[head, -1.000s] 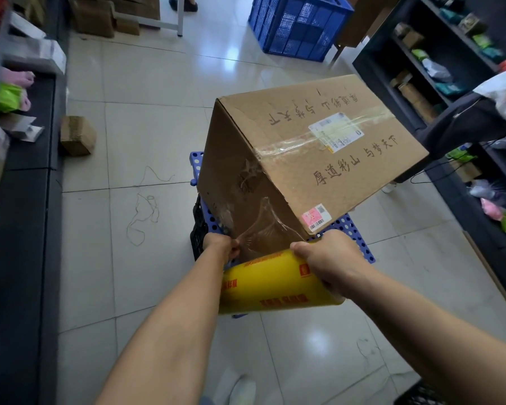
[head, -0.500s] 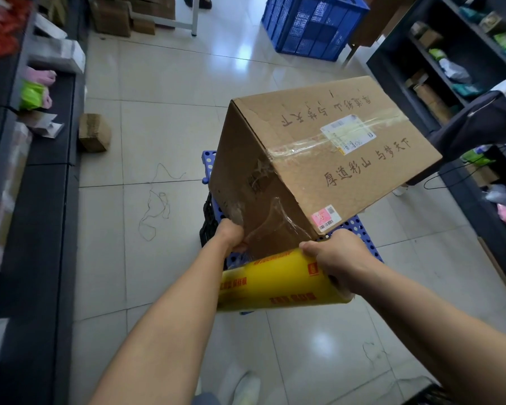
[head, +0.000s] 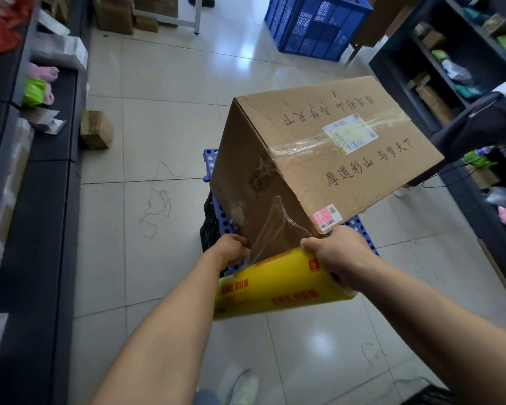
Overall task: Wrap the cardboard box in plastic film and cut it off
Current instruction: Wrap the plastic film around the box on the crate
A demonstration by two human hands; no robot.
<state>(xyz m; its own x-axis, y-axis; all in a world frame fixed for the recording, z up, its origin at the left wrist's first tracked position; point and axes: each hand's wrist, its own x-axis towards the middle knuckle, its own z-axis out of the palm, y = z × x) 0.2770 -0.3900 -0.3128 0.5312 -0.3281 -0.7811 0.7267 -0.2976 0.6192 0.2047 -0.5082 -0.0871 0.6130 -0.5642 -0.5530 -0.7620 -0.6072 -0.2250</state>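
Observation:
A large taped cardboard box (head: 327, 159) with black writing and labels stands tilted on a blue perforated stool (head: 360, 226). A yellow roll of plastic film (head: 275, 285) lies across below the box's near corner. A strip of clear film (head: 275, 229) runs from the roll up onto the box's near side face. My right hand (head: 339, 252) grips the roll's right end. My left hand (head: 231, 249) is at the box's lower near edge, fingers curled at the film's left edge; the fingertips are hidden.
A black crate (head: 209, 229) sits under the stool. Dark shelves (head: 35, 200) line the left side and dark shelves (head: 462, 65) the right. A small cardboard box (head: 95, 130) and loose thread (head: 155, 206) lie on the tiled floor. A blue crate (head: 316, 24) stands far back. A seated person (head: 479, 124) is right.
The view has shifted slightly, so the box and hands sit a little further right in frame. My left hand has moved from the roll's left end up against the box's lower edge.

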